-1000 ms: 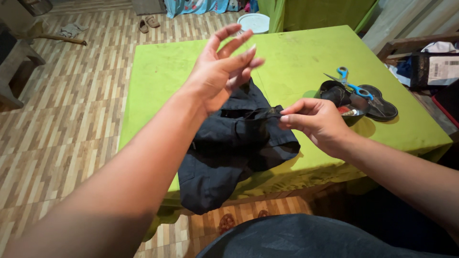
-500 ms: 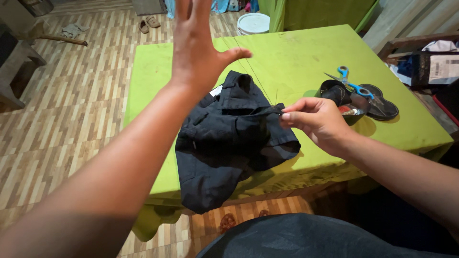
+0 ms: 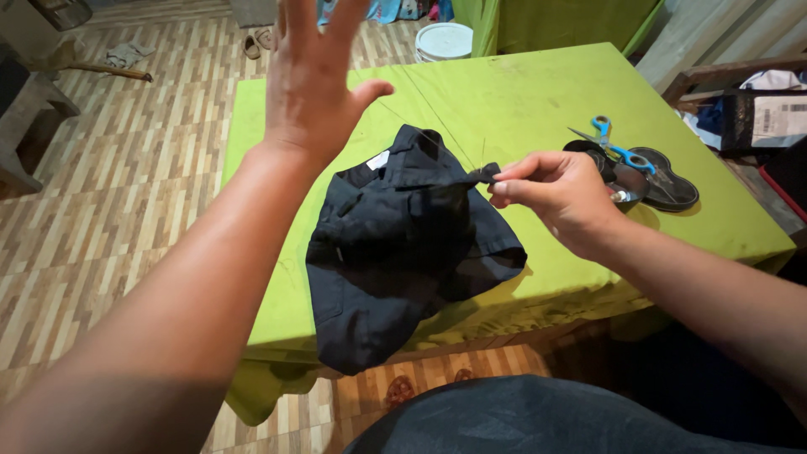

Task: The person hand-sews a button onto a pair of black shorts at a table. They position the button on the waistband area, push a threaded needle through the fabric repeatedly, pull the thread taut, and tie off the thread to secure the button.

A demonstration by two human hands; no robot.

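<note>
Black garment: a dark collared shirt (image 3: 403,244) lies bunched on the near half of the lime-green table (image 3: 521,84), its lower edge hanging over the front rim
Pinched spot: a small fold of the cloth (image 3: 485,174) is lifted off the pile at the shirt's right side
Right hand: the right hand (image 3: 559,197) is closed on that fold, thumb and forefinger pressed together around it
Thread: a fine thread (image 3: 437,113) seems to run from the pinched spot up and away toward the raised hand; it is too thin to follow along its whole length
Left hand: the left hand (image 3: 315,80) is held high above the table, fingers spread and open; whether the thread's end sits between its fingers cannot be told
Doing it well: by my judgement, a pull like this goes best straight and steady, with the pinch staying firm so the cloth does not pucker, and the thread kept taut without jerking
Nearby: blue-handled scissors (image 3: 614,147) rest on a dark flat sole-shaped thing (image 3: 664,185), just beyond the right hand
Further off: a white bucket (image 3: 444,40) stands on the wood-patterned floor behind the table
</note>
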